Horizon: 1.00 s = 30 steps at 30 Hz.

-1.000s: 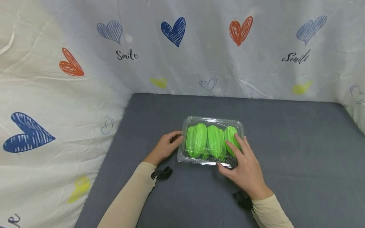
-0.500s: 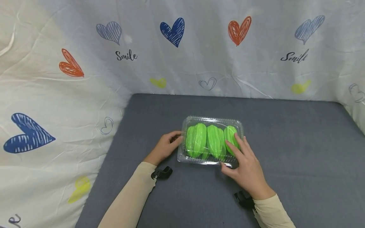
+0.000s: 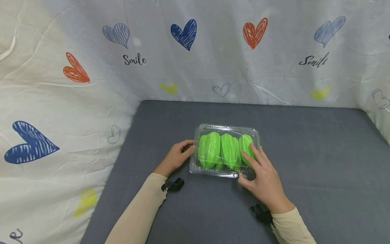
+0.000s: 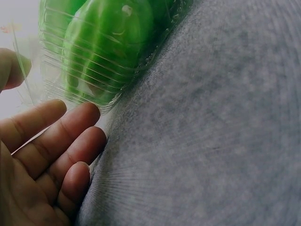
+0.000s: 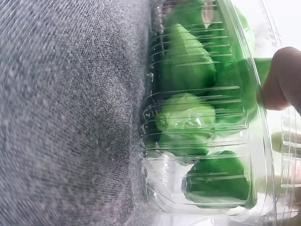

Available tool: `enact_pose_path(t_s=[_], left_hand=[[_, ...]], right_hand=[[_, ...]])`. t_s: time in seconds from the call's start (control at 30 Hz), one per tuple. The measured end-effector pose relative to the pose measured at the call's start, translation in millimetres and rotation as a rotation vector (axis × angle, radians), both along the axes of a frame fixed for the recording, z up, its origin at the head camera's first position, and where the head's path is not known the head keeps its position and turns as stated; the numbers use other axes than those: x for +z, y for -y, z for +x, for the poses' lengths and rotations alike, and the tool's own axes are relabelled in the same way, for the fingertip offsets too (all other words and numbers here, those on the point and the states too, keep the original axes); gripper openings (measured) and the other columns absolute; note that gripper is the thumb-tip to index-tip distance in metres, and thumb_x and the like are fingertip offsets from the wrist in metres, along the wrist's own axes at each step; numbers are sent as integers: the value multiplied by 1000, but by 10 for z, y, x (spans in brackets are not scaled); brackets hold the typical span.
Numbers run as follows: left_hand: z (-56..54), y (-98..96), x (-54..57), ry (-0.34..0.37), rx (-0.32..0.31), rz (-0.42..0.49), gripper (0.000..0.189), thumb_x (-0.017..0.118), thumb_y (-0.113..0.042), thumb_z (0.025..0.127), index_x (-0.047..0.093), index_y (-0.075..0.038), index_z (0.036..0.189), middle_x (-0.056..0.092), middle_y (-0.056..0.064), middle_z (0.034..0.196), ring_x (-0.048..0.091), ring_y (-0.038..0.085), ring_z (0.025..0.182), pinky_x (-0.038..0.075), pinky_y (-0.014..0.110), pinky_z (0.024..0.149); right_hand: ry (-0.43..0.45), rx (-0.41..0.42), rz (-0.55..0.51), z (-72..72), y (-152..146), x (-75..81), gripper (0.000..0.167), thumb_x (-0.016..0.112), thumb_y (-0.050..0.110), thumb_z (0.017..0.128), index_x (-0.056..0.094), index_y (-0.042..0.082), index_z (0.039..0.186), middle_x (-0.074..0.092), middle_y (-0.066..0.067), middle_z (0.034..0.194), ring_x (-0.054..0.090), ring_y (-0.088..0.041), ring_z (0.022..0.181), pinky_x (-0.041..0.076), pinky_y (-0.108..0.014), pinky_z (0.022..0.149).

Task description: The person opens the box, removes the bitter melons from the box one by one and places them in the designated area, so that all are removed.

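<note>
A clear plastic clamshell box [image 3: 210,172] sits on the dark cloth with its lid down. Several bright green ridged fruits [image 3: 229,150] fill it. My left hand [image 3: 175,157] is at the box's left side; in the left wrist view its loosely bent fingers [image 4: 75,141] come right up to the ribbed wall, and the thumb [image 4: 11,68] overlaps the lid's rim. Over the right end, my right hand [image 3: 265,183] has its fingers spread across the lid, with the thumb at the front rim. The right wrist view shows that thumb [image 5: 282,77] on the rim's edge.
Dark grey cloth [image 3: 320,162] covers the table around the box. A white curtain [image 3: 213,64] printed with hearts and "Smile" hangs behind and along the left side. Each wrist carries a black strap or mount [image 3: 173,185].
My right thumb has slid a short way to the right along the box's front rim. The left hand and the box have stayed in place.
</note>
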<state>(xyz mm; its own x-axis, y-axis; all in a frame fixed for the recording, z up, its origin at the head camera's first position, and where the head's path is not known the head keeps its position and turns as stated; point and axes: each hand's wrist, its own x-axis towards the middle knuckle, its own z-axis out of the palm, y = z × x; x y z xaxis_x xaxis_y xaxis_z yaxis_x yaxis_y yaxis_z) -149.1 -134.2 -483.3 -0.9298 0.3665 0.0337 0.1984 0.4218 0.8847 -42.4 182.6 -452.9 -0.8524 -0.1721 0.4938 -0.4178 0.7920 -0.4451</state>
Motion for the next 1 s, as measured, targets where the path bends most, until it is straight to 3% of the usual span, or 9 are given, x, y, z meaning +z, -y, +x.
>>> enact_pose_path(t_s=[0.3, 0.83, 1.0], left_hand=[[-6, 3, -27, -2, 6, -6, 34, 61, -24, 107, 67, -5, 135, 73, 10, 109, 63, 16, 88, 51, 34, 82], [-7, -18, 2, -28, 14, -3, 33, 61, -23, 107, 68, -6, 135, 73, 10, 108, 63, 16, 87, 52, 34, 81], [11, -53, 15, -24, 42, 1, 34, 62, -21, 106, 68, -5, 135, 74, 10, 108, 63, 15, 85, 52, 35, 80]], right_hand=[[11, 3, 1, 11, 2, 12, 70, 81, 2, 71, 67, 7, 139, 46, -25, 158, 42, -61, 140, 45, -75, 97], [132, 46, -28, 36, -60, 86, 67, 77, -4, 78, 65, 9, 143, 39, -21, 165, 35, -58, 146, 45, -75, 96], [167, 62, -34, 35, -75, 97, 65, 74, -4, 81, 64, 9, 144, 37, -20, 166, 33, -57, 147, 53, -65, 86]])
